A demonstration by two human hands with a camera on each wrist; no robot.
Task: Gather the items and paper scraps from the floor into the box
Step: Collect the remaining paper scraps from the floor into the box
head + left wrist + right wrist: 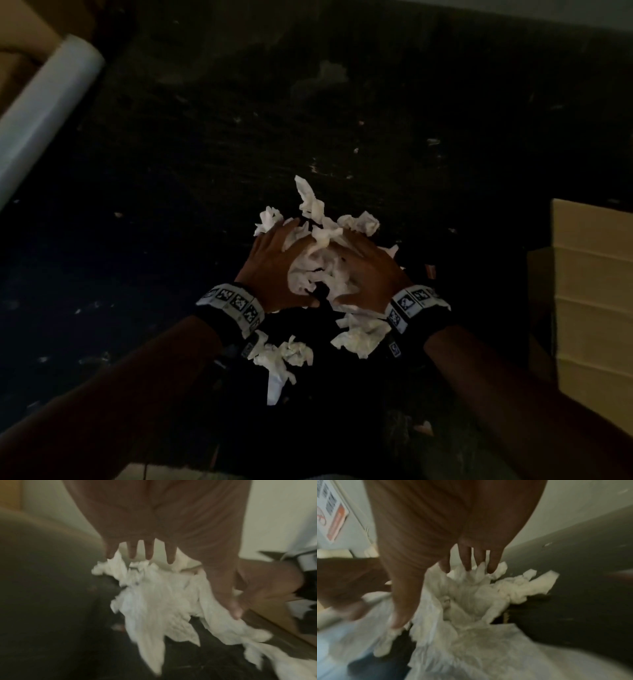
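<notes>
**While Scooping Soft Paper, Squeeze From Both Sides**

Though bunched into one heap, very light and very floppy: crumpled white paper scraps point(318, 260), lying on the dark floor point(205, 154), right between the two hands. Left hand point(274, 270) pressed on the left side of the heap, fingers spread and nearly straight, not curled round anything. Right hand point(370, 274) the same on the right side. No real grip, only a push together.

Easy to squash and hard to break, so no need to be gentle. Likely to slip out in bits, though. Best to slide fingers under the bottom edges and squeeze both palms inward before lifting.

More loose white paper bits point(284, 356) lying nearer, just by the wrists; probably need a second scoop. Tan cardboard box point(596, 291) standing off to the right, well apart from the heap. Big white roll point(44, 113) far away on the left.
</notes>
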